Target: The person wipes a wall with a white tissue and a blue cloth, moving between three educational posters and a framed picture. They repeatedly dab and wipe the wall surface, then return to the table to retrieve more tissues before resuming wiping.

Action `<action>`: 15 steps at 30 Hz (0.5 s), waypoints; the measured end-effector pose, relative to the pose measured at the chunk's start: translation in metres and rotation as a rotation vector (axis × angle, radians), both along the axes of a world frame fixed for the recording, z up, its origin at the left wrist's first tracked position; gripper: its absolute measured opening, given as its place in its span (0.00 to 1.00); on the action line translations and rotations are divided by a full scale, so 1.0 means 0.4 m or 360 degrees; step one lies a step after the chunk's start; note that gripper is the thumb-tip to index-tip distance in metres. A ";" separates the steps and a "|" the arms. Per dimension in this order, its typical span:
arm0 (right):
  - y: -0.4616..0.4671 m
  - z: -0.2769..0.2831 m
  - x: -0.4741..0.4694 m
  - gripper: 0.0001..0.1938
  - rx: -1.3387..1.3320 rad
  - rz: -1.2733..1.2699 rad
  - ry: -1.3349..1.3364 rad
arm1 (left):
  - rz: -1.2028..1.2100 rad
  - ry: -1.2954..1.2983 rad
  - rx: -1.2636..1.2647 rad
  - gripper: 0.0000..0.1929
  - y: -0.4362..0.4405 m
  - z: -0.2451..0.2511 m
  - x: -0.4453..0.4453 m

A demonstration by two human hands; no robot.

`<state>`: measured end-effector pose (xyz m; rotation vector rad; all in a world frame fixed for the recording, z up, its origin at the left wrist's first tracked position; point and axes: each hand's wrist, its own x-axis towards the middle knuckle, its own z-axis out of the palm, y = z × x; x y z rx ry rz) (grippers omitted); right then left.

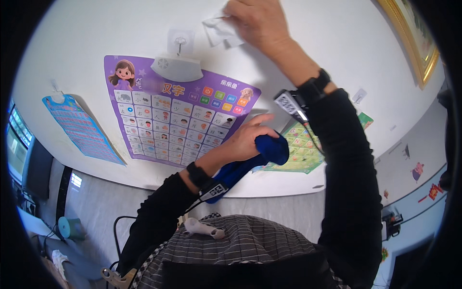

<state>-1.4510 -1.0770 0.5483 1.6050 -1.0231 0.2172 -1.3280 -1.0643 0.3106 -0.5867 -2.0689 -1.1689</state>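
My left hand (240, 142) grips a dark blue cloth (272, 149), part of which hangs down behind my wrist. It is in front of the lower right part of a purple learning poster (160, 110) with small pictures and Chinese characters. My right hand (258, 25) is raised high at the wall (140, 32), holding a crumpled white tissue or wipe (221, 31); I cannot tell whether it touches the wall. Left of that tissue, a clear adhesive hook (179, 40) carries the poster by its white plastic speaker piece (177, 68).
A blue poster (81, 126) hangs at the left and a green letter poster (301, 144) at the right. A gold picture frame (415, 43) is at the upper right. On my striped apron (249, 234) lies a white object (204, 229). A teal bin-like container (70, 227) stands lower left.
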 end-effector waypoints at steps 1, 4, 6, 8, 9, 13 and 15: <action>-0.015 -0.012 0.013 0.06 -0.0068 0.0037 -0.0074 | 0.0027 0.0027 0.0008 0.18 0.009 -0.003 -0.028; 0.007 -0.138 0.053 0.07 0.0162 0.0028 0.0027 | 0.0254 0.0003 0.0179 0.18 0.031 -0.035 -0.068; 0.040 -0.176 0.049 0.08 0.0295 0.0090 -0.0014 | 0.0373 0.0135 0.0235 0.20 0.047 -0.067 -0.066; 0.072 -0.154 0.016 0.08 0.0433 -0.0123 -0.0105 | 0.0514 0.0036 0.0252 0.21 0.069 -0.099 -0.050; 0.074 -0.120 -0.008 0.07 0.0170 -0.0070 0.0035 | 0.0563 -0.0039 0.0209 0.21 0.079 -0.115 -0.039; 0.094 -0.059 -0.116 0.06 -0.0429 0.0299 -0.0221 | 0.0775 0.0086 0.0341 0.22 0.107 -0.160 0.022; 0.131 -0.207 -0.127 0.06 -0.0306 -0.0054 -0.0207 | 0.0846 0.0070 0.0263 0.21 0.109 -0.171 0.058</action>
